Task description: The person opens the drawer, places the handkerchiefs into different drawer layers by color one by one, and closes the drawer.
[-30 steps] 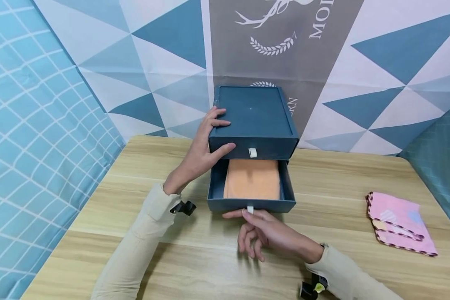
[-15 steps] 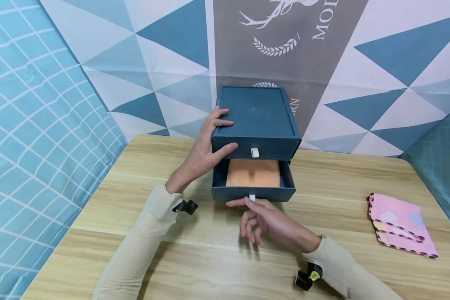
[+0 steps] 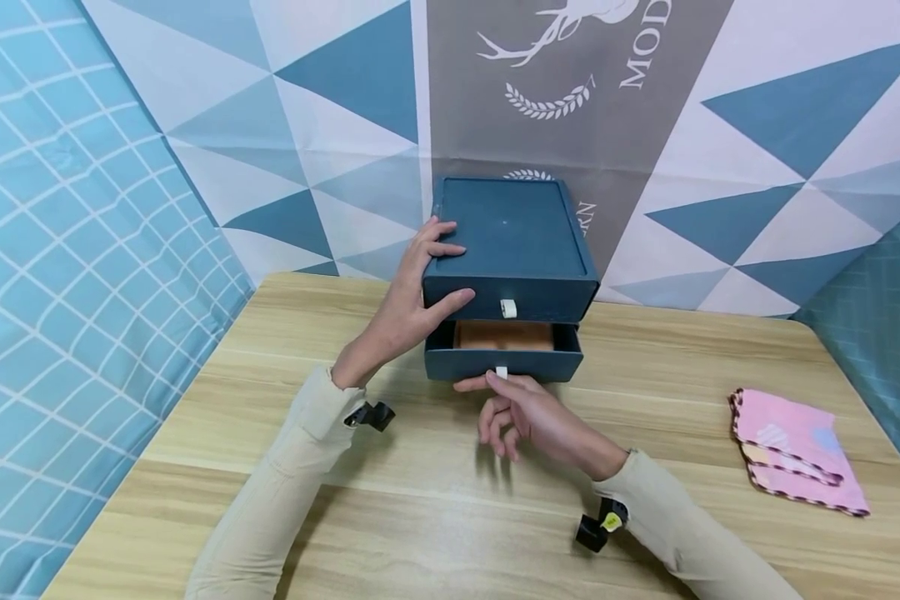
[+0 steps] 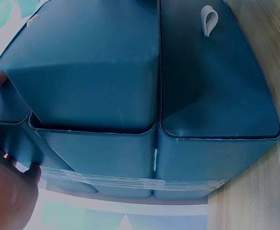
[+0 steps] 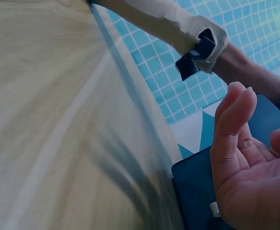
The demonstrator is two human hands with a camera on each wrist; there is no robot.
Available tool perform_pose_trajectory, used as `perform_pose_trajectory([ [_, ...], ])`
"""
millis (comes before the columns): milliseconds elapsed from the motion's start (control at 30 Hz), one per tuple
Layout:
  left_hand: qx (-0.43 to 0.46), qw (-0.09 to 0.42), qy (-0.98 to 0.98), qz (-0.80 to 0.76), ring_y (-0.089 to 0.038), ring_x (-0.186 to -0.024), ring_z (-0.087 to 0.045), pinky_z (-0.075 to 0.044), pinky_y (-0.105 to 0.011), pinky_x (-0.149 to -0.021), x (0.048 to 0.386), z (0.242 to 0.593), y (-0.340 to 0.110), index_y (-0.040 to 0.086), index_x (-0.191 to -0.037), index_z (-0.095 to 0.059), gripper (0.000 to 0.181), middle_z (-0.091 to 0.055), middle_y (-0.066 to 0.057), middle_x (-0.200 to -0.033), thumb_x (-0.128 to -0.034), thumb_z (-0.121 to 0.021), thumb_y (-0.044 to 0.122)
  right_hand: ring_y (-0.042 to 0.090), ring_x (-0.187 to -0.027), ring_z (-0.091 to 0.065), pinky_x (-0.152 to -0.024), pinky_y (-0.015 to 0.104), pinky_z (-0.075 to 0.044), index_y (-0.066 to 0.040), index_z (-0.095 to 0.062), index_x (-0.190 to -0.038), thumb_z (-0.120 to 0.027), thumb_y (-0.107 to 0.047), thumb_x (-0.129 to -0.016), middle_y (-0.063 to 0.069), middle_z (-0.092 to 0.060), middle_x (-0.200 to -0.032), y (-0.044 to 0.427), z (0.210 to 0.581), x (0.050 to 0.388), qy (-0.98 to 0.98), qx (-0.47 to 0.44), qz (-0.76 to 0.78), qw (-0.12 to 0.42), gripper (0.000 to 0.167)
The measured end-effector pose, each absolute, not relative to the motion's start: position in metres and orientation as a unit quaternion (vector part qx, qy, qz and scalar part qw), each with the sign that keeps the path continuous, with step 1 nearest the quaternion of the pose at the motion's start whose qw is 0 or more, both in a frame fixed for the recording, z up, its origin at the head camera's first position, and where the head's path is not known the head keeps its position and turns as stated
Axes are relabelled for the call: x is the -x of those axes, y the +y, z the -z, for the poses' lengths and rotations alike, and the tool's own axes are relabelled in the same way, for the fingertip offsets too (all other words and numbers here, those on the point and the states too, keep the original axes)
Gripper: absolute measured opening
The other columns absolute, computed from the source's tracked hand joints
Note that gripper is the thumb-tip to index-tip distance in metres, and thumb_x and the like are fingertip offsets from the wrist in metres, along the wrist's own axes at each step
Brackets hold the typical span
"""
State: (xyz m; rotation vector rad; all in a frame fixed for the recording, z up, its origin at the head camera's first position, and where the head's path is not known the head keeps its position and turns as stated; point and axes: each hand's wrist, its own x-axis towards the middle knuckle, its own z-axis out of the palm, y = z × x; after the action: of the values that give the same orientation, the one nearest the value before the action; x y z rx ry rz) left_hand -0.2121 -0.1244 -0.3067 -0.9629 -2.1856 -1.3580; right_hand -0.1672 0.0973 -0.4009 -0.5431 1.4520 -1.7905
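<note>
Head view, from the left: the left hand [image 3: 411,302] braces the dark blue drawer chest [image 3: 505,223], its fingers loosely spread over the top's left edge and its thumb laid across the front of the closed top drawer [image 3: 543,297]; it steadies the chest rather than clenching it. Below that, the middle drawer [image 3: 528,364] juts part-way out, with an orange cloth [image 3: 505,335] lying inside, its front portion showing through the gap. Left wrist view adds a bottom drawer [image 4: 216,86] beneath, closed and flush. At the middle drawer's front, the right hand [image 3: 537,419] has its index finger stretched along the panel and its thumb tip at the white pull tab [image 3: 502,372], the other fingers bent loosely beneath; no firm grip on the tab plainly shows. Farthest right, a folded pink cloth [image 3: 798,452] rests on the counter [image 3: 420,517], untouched and well apart from the chest. As I judge it, the orange cloth is in its place and the drawer is being pushed home, with much of that travel done; what seems left is the last stretch, until its front sits flush, and then releasing both hands.
</note>
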Motion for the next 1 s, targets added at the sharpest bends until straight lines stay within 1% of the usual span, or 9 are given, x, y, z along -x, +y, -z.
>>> perform_pose_trajectory([
  [200,0.345,0.194,-0.781,0.484,-0.036,-0.152,-0.007,-0.009,-0.053,-0.12,0.212,0.305,-0.123,-0.007,-0.129,-0.051,0.042,-0.03,-0.025,-0.155,-0.0905,-0.066,-0.002,0.016,-0.054,-0.061,-0.05,0.032,-0.052,-0.002,-0.045,-0.148,-0.031,-0.042,-0.11,0.008,-0.068,-0.078,0.095,0.399,0.178,0.577,0.2,0.704,0.363,0.057],
  [333,0.345,0.192,-0.779,0.487,-0.037,-0.152,-0.007,-0.009,-0.054,-0.12,0.211,0.304,-0.122,-0.007,-0.129,-0.051,0.042,-0.03,-0.025,-0.155,-0.0905,-0.066,-0.003,0.017,-0.056,-0.062,-0.051,0.03,-0.051,-0.002,-0.042,-0.149,-0.032,-0.042,-0.109,0.007,-0.068,-0.078,0.093,0.399,0.187,0.577,0.193,0.708,0.359,0.058],
  [467,0.346,0.194,-0.777,0.488,-0.038,-0.152,-0.007,-0.009,-0.054,-0.12,0.212,0.304,-0.121,-0.007,-0.128,-0.051,0.042,-0.03,-0.025,-0.155,-0.0899,-0.066,-0.003,0.018,-0.057,-0.061,-0.052,0.028,-0.051,-0.003,-0.045,-0.148,-0.032,-0.043,-0.109,0.008,-0.068,-0.079,0.093,0.399,0.195,0.577,0.189,0.712,0.353,0.057],
  [733,0.346,0.19,-0.773,0.498,-0.035,-0.152,-0.006,-0.009,-0.054,-0.12,0.212,0.307,-0.118,-0.006,-0.129,-0.05,0.041,-0.03,-0.024,-0.155,-0.0911,-0.066,-0.002,0.017,-0.057,-0.061,-0.052,0.026,-0.05,0.0,-0.045,-0.147,-0.032,-0.042,-0.109,0.006,-0.068,-0.078,0.095,0.397,0.202,0.577,0.182,0.717,0.346,0.058],
  [867,0.344,0.192,-0.773,0.498,-0.036,-0.152,-0.006,-0.009,-0.055,-0.12,0.211,0.306,-0.12,-0.006,-0.129,-0.051,0.041,-0.03,-0.025,-0.155,-0.0909,-0.066,-0.002,0.016,-0.057,-0.061,-0.051,0.026,-0.05,-0.001,-0.047,-0.146,-0.036,-0.044,-0.108,0.005,-0.068,-0.077,0.093,0.398,0.202,0.58,0.179,0.715,0.345,0.058],
  [1000,0.341,0.194,-0.776,0.494,-0.037,-0.152,-0.006,-0.009,-0.055,-0.119,0.21,0.306,-0.123,-0.007,-0.129,-0.051,0.042,-0.03,-0.025,-0.155,-0.09,-0.066,-0.004,0.016,-0.057,-0.06,-0.051,0.025,-0.05,0.0,-0.048,-0.145,-0.041,-0.046,-0.106,0.005,-0.067,-0.077,0.092,0.399,0.202,0.593,0.179,0.707,0.342,0.06],
])
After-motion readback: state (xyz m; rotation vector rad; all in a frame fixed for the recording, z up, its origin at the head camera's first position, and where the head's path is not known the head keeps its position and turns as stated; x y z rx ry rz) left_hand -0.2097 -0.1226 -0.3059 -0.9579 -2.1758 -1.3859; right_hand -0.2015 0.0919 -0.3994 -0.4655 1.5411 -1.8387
